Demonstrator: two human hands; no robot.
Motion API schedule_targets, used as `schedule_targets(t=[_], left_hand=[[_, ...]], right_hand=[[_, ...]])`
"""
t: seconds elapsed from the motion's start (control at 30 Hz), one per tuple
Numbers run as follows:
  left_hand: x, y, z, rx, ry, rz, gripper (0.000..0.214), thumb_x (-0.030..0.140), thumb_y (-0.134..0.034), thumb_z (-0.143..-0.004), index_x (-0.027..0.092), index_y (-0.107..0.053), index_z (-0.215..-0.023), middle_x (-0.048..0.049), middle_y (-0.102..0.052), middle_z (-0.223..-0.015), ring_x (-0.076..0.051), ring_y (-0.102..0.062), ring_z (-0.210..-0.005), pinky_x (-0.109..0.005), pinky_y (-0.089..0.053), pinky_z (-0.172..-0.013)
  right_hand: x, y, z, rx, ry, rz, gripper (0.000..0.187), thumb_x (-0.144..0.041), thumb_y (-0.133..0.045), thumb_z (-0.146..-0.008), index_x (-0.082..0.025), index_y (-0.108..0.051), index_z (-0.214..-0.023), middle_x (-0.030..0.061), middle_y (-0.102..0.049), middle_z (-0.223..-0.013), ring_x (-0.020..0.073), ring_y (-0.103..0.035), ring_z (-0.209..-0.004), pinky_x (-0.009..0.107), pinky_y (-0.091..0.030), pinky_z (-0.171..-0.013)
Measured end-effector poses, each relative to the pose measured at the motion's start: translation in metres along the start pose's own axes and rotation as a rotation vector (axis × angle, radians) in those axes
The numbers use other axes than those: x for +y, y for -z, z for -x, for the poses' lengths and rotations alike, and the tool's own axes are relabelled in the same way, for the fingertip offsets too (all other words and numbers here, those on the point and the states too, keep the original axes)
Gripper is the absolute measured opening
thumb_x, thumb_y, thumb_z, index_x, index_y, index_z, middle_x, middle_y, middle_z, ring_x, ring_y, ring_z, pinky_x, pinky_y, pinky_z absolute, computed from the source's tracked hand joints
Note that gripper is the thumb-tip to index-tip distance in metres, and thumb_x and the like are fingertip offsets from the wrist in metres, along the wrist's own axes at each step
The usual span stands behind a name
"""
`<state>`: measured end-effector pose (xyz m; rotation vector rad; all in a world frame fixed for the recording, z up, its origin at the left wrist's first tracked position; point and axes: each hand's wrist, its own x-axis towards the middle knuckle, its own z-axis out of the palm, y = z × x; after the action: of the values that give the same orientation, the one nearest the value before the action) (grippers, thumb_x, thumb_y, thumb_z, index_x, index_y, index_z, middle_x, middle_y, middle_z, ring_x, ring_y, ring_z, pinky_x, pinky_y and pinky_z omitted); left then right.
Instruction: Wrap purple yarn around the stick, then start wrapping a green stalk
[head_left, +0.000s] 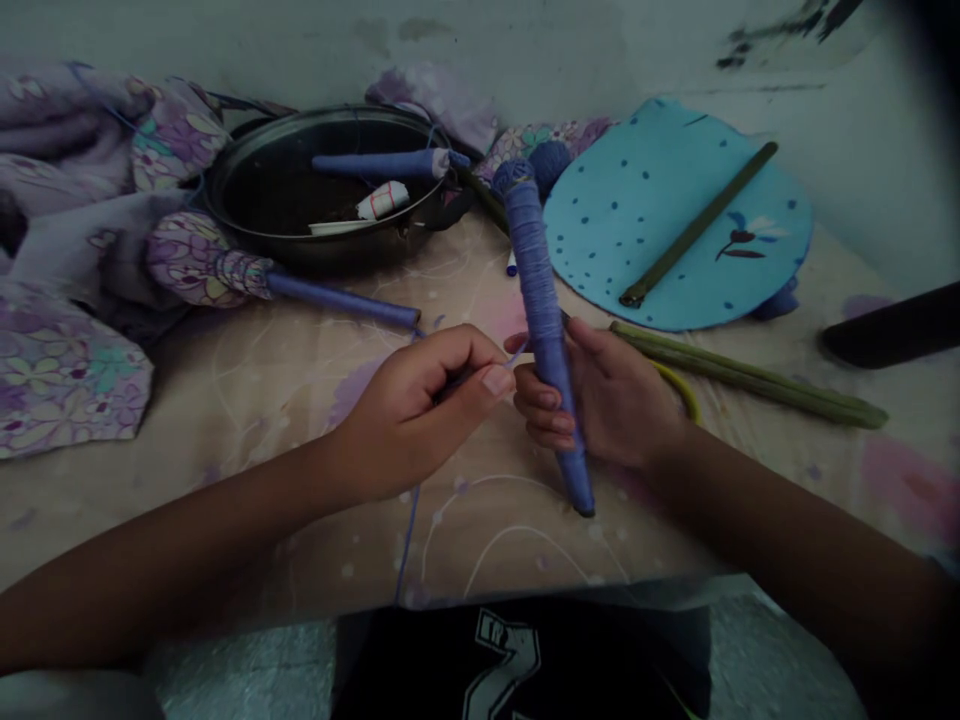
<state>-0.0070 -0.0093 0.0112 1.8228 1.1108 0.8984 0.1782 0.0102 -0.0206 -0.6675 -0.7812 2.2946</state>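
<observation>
My right hand (600, 400) is wrapped round a long stick wound with blue-purple thread (541, 300), which it holds nearly upright and tilted a little, its dark tip (585, 510) near the cloth. My left hand (420, 405) is closed in a pinch on the loose end of the blue thread (409, 530), which hangs down from the fist toward my lap. The two hands are almost touching above the patterned cloth (300, 400).
A dark metal bowl (247, 150) at the back holds another thread-wound stick (382, 163) and a small white roll (382, 200). A third wound stick (337, 300) lies by floral fabric (67, 300). A blue round fan (675, 220) bears a green stalk; more green stalks (750, 380) lie right.
</observation>
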Motion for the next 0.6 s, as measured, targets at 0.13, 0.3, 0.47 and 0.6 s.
schedule_targets(t=[0.13, 0.3, 0.47, 0.6], left_hand=[[0.0013, 0.0001, -0.0001, 0.018, 0.016, 0.06, 0.014, 0.025, -0.052, -0.083, 0.018, -0.057, -0.072, 0.0043, -0.042, -0.052, -0.006, -0.036, -0.044, -0.018, -0.032, -0.039], [0.0054, -0.0002, -0.0005, 0.013, -0.038, 0.044, 0.015, 0.02, -0.052, -0.082, 0.018, -0.058, -0.069, 0.0037, -0.046, -0.054, -0.006, -0.039, -0.045, -0.017, -0.034, -0.041], [0.0037, 0.001, -0.0001, -0.006, -0.042, -0.021, 0.015, 0.024, -0.052, -0.082, 0.018, -0.058, -0.07, 0.0015, -0.052, -0.061, -0.008, -0.046, -0.054, -0.019, -0.039, -0.047], [0.0028, 0.0009, -0.0007, -0.003, -0.042, -0.006, 0.014, 0.022, -0.051, -0.083, 0.017, -0.057, -0.072, 0.004, -0.045, -0.055, -0.005, -0.038, -0.046, -0.018, -0.033, -0.041]], right_hand=[[0.002, 0.001, 0.0017, -0.021, 0.025, -0.002, 0.019, -0.031, -0.045, -0.083, -0.017, -0.056, -0.09, 0.0002, -0.051, -0.071, 0.0104, -0.051, -0.059, 0.026, -0.045, -0.054], [0.0083, 0.0004, 0.0023, -0.01, 0.082, 0.091, 0.008, -0.023, -0.06, -0.079, -0.018, -0.054, -0.082, 0.0009, -0.059, -0.075, 0.0133, -0.06, -0.066, 0.031, -0.052, -0.061], [0.0086, -0.0028, 0.0007, 0.051, 0.123, 0.061, 0.017, -0.032, -0.061, -0.08, -0.021, -0.049, -0.076, -0.006, -0.045, -0.058, 0.0062, -0.041, -0.045, 0.023, -0.044, -0.047], [0.0049, -0.0028, 0.0006, -0.013, 0.066, -0.036, 0.029, -0.047, -0.04, -0.089, -0.022, -0.054, -0.088, -0.0038, -0.043, -0.061, 0.0075, -0.04, -0.048, 0.022, -0.04, -0.046]])
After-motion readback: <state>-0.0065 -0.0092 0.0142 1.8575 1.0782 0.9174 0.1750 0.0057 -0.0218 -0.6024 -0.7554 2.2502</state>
